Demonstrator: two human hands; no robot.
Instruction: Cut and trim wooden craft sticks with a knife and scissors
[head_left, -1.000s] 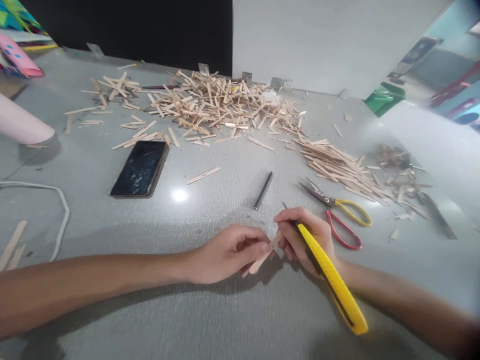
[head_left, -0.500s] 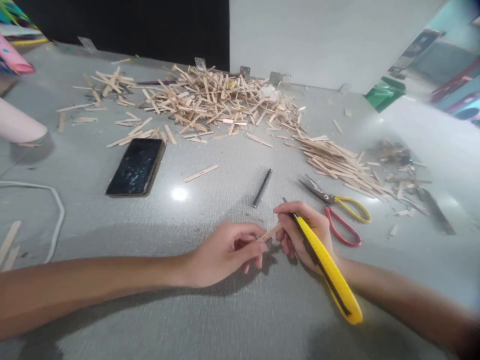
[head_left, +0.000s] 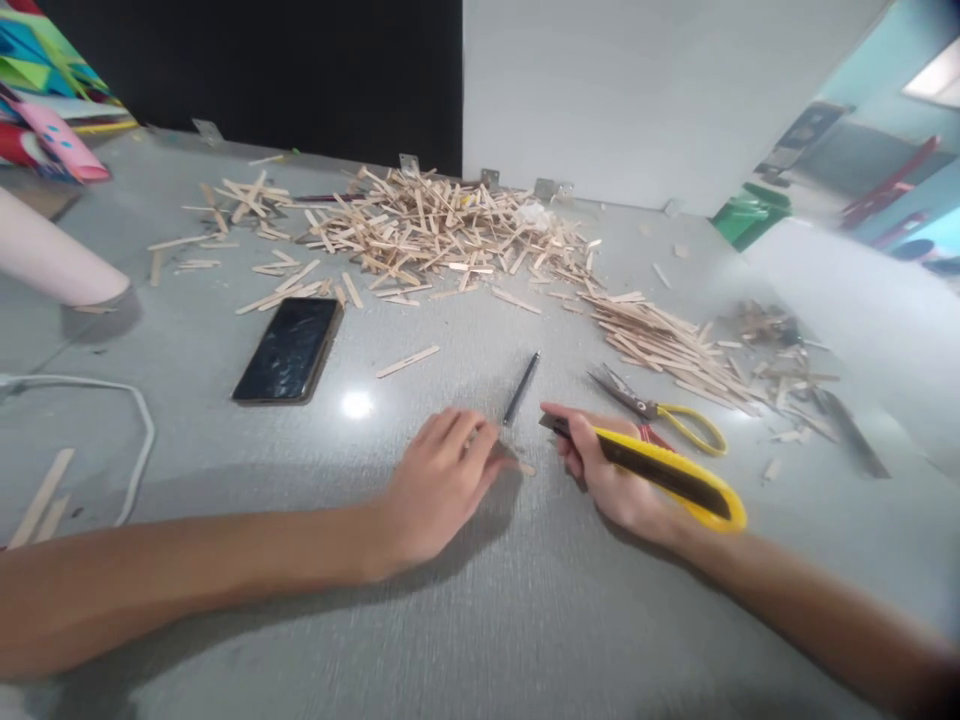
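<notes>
My left hand (head_left: 442, 480) is closed, back upward, just above the grey table (head_left: 420, 640). The short pale end of a wooden craft stick (head_left: 526, 468) shows by its fingertips; the fingers hide the rest. In my right hand (head_left: 611, 480) is a yellow box cutter (head_left: 671, 475), its dark blade end aimed left. A gap separates the blade from the stick. Between and beyond my hands lies a dark pen (head_left: 523, 388). Scissors (head_left: 652, 408) with one yellow and one red handle rest behind my right hand, which partly covers the red loop.
A big heap of craft sticks (head_left: 442, 230) lies at the back, with a neater pile (head_left: 660, 340) to its right. A phone (head_left: 289, 350), a single stick (head_left: 407, 361) and a white cable (head_left: 142, 430) are on the left. Scraps (head_left: 795, 370) lie far right.
My left hand has turned palm down, carrying the stick with it. My right hand has swung the box cutter from steep to nearly level, away from the stick. The view has shifted slightly.
</notes>
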